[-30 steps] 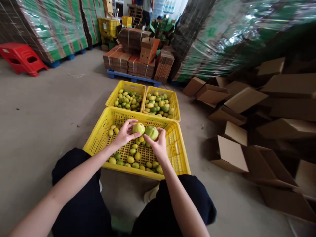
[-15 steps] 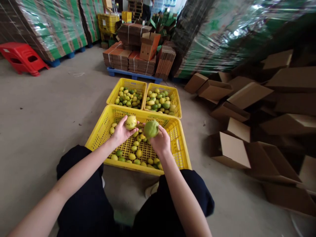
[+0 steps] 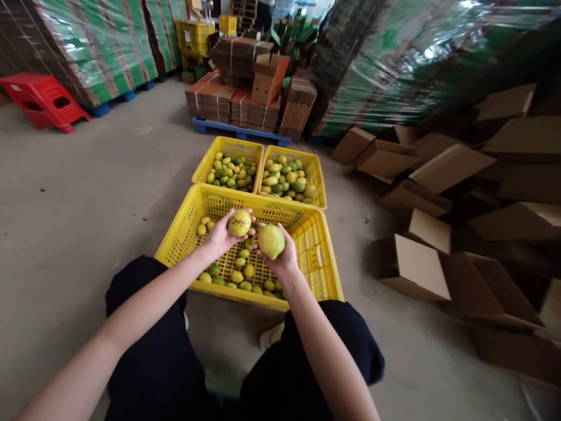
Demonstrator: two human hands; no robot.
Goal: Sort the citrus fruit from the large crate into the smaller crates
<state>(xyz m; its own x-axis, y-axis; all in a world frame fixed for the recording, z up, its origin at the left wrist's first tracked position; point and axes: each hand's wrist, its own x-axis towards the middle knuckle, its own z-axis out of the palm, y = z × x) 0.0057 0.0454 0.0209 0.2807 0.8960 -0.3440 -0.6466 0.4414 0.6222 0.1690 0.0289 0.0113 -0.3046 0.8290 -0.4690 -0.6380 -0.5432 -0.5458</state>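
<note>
Head view: spotted fruit [image 3: 239, 223], dark marks facing upward, long axis unclear

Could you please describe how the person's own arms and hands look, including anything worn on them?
The left hand and right hand are ungloved, with no ring, watch or bracelet visible. The left forearm and right forearm are slender and bare, with no sleeve showing up to the picture's lower edge.

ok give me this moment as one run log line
left hand: holds dark-spotted fruit | right hand: holds greener fruit | below: big yellow crate, loose fruit inside | beyond: two smaller yellow crates
</note>
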